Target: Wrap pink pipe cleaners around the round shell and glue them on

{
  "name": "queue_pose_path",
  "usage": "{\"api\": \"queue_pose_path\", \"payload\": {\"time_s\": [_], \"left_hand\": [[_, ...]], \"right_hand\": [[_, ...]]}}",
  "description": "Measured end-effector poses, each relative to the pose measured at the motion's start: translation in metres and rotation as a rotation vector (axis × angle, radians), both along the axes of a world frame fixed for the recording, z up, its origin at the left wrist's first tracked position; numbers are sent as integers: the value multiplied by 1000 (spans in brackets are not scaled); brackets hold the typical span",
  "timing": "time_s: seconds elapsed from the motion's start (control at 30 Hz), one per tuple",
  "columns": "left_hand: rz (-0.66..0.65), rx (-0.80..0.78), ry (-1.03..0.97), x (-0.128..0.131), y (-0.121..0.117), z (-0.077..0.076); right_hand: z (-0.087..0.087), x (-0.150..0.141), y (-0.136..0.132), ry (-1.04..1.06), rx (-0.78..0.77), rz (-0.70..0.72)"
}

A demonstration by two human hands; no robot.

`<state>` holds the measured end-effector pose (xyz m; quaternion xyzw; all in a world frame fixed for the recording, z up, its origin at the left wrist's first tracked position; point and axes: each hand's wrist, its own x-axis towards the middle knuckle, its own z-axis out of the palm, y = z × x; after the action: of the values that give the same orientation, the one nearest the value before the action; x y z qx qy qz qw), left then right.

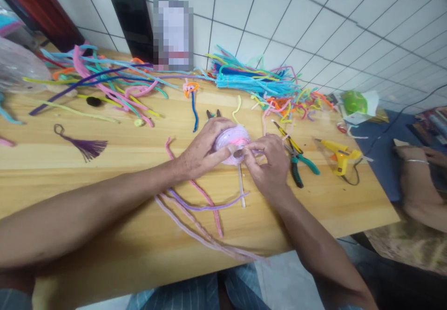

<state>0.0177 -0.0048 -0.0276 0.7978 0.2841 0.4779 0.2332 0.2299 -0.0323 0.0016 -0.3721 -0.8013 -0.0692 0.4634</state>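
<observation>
My left hand (209, 149) is wrapped round a lilac and pink round pipe-cleaner piece (223, 138), its thumb pressing on the near side. At the thumb tip sits a small dark round spot (238, 153) on the piece. My right hand (268, 161) pinches at that spot from the right; what lies between its fingertips is too small to make out. Just below the hands lie a clear stick (241, 186), a purple pipe cleaner (209, 206), a pink pipe cleaner (206, 196) and pale lilac pipe cleaners (181, 224).
Pliers (296, 170) and a yellow utility knife (286, 135) lie right of my hands, a yellow glue gun (340, 155) beyond them. Bundled blue pipe cleaners (258, 84) and loose ones line the tiled wall. A purple tassel (84, 147) is at left. Another person's arm (419, 179) is far right.
</observation>
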Motion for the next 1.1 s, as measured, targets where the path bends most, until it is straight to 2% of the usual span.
{"api": "queue_pose_path", "payload": {"time_s": [0.37,0.73,1.1], "left_hand": [[-32,21,39,-1,4,-5],[34,-18,37,2,0,-2],[0,-24,43,-2,0,-1]], "right_hand": [[1,3,-5,96,-135,11],[-3,7,-5,95,-142,3],[-5,7,-5,39,-119,-1]]}}
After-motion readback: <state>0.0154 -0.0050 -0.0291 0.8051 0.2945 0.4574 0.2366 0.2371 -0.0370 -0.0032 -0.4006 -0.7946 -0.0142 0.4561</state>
